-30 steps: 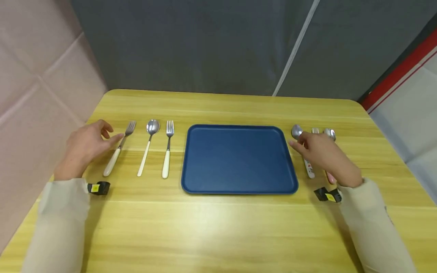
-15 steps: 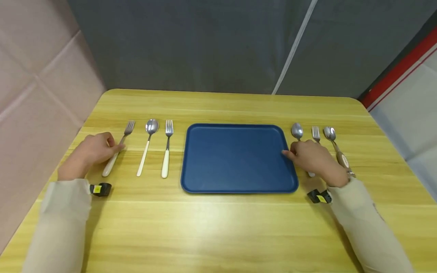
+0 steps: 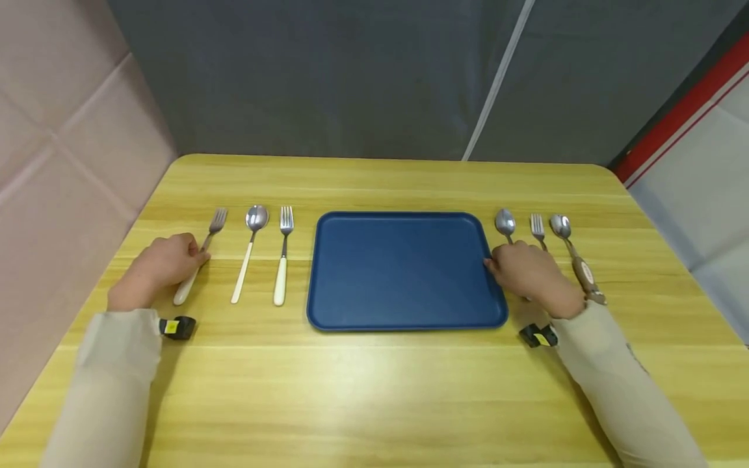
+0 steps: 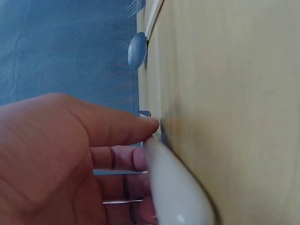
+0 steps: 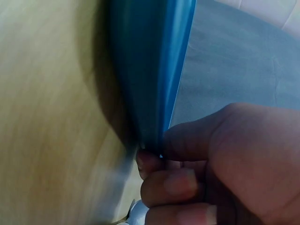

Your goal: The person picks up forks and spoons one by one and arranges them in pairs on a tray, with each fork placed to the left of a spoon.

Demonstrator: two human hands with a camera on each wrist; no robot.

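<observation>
Left hand [image 3: 157,265] pinching white handle of outermost fork [image 3: 199,260], thumb and fingers around it, fork flat on tabletop [image 3: 374,390]. Right hand [image 3: 529,273] curled over spoon [image 3: 506,224] handle beside blue tray [image 3: 404,270], thumb against tray rim. Cutlery in parallel rows flanking tray. Patterned handle on far-right spoon [image 3: 576,260]; print unreadable.

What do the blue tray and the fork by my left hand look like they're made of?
The blue tray looks like matte plastic: even colour, rounded moulded rim, barely any shine. The fork that the left hand touches seems to have a polished metal head, bright and reflective, and a glossy cream handle, probably plastic or ceramic; the pictures cannot settle which.
</observation>
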